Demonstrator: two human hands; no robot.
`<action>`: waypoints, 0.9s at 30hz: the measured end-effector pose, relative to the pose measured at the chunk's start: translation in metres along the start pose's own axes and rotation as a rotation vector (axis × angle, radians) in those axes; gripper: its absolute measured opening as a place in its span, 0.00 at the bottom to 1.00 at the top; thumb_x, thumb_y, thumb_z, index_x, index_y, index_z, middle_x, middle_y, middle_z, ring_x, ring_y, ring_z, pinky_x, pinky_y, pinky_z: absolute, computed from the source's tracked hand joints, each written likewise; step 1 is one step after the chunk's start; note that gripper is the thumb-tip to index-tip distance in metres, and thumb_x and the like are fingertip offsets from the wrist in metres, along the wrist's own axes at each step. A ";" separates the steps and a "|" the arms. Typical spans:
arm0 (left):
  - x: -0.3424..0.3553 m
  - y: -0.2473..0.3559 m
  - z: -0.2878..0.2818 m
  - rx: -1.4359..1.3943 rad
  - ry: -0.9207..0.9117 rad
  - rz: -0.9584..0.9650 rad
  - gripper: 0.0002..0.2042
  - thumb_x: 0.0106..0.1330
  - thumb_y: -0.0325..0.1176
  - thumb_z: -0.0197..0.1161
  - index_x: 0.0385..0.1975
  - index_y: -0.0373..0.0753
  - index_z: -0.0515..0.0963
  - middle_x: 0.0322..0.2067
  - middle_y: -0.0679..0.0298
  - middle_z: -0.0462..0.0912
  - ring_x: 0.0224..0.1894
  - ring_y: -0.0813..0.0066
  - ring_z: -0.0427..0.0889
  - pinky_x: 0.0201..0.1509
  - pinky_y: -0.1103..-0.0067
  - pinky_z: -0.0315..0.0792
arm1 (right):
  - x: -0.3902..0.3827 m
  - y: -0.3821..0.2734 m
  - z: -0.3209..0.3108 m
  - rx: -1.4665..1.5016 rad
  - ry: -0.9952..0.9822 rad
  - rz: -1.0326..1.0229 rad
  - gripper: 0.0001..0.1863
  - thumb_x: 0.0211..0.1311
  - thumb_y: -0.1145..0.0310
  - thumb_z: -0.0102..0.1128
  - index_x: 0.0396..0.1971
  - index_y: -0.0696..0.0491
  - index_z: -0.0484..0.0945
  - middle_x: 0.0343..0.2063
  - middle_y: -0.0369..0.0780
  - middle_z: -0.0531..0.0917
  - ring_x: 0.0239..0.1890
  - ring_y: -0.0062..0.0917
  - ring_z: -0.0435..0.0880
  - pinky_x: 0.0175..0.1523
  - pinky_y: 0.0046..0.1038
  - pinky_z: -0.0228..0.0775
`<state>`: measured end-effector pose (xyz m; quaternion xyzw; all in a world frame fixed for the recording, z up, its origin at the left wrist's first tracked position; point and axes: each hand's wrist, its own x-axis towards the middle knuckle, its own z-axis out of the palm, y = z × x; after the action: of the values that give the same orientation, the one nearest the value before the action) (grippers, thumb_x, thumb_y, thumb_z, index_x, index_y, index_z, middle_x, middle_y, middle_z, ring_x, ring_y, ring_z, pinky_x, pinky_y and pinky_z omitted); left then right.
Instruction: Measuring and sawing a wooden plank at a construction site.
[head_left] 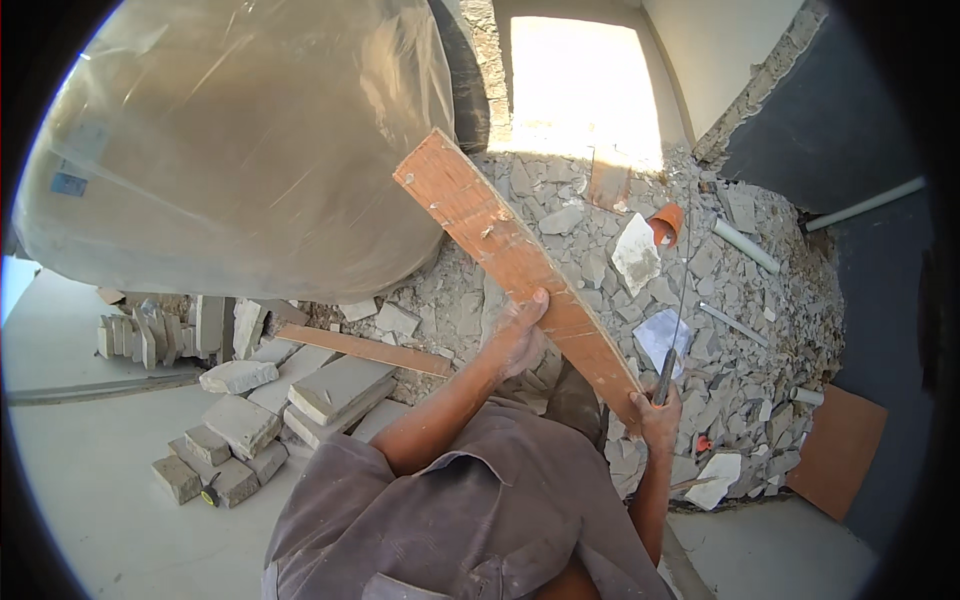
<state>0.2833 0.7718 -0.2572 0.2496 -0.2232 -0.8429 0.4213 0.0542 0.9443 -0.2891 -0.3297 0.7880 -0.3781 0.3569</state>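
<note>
A: Where is the wooden board (500, 235), please?

B: It is held in front of the person's body, above the grey rubble (730, 400).

A: And which way does it point?

B: Its long axis runs slantwise. The far end points forward and to the left, toward the large plastic-wrapped object (260, 130); the near end comes back to the right. The broad reddish face is turned up, and a paler narrow edge shows along its right side.

A: How is the left grip?

B: The left hand (515, 340) is grasping the board near its middle, with the thumb on the broad face. The other fingers I cannot see well.

A: And the right one?

B: The right hand (658, 418) is clenched on the dark handle (664, 380) of a long thin tool (682, 290), just at the board's near end. Whether it also supports the board, I cannot tell. The tool points forward, slightly to the right.

A: What lies around?

B: On the left are piled grey blocks (240, 425), with a narrow wooden strip (370, 350) and a tape measure (210, 492) beside them. On the right, an orange container (667, 220) and a white pipe (745, 246) lie on the rubble.
</note>
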 end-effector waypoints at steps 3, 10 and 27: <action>0.001 -0.021 0.016 0.025 0.093 0.118 0.22 0.69 0.44 0.56 0.57 0.39 0.63 0.52 0.64 0.72 0.58 0.71 0.69 0.65 0.66 0.60 | 0.025 0.019 -0.012 0.006 -0.094 -0.041 0.14 0.43 0.76 0.69 0.29 0.57 0.71 0.24 0.34 0.76 0.27 0.20 0.74 0.38 0.25 0.68; -0.058 -0.001 0.004 -0.075 0.329 0.428 0.22 0.68 0.44 0.56 0.56 0.39 0.64 0.51 0.64 0.73 0.55 0.71 0.72 0.61 0.68 0.66 | 0.086 -0.004 -0.001 0.109 -0.525 -0.126 0.20 0.41 0.79 0.70 0.35 0.56 0.69 0.29 0.38 0.78 0.30 0.22 0.76 0.40 0.25 0.70; -0.332 0.051 -0.115 -0.154 1.253 1.322 0.28 0.65 0.45 0.61 0.57 0.33 0.62 0.52 0.60 0.72 0.52 0.69 0.73 0.59 0.71 0.67 | 0.099 -0.056 0.143 -0.775 -0.833 -0.207 0.15 0.49 0.64 0.69 0.20 0.59 0.74 0.12 0.38 0.74 0.14 0.23 0.73 0.21 0.31 0.65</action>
<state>0.5563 0.9982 -0.2392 0.4540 0.0057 -0.1530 0.8778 0.1319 0.7874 -0.3394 -0.6327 0.6256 0.0668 0.4514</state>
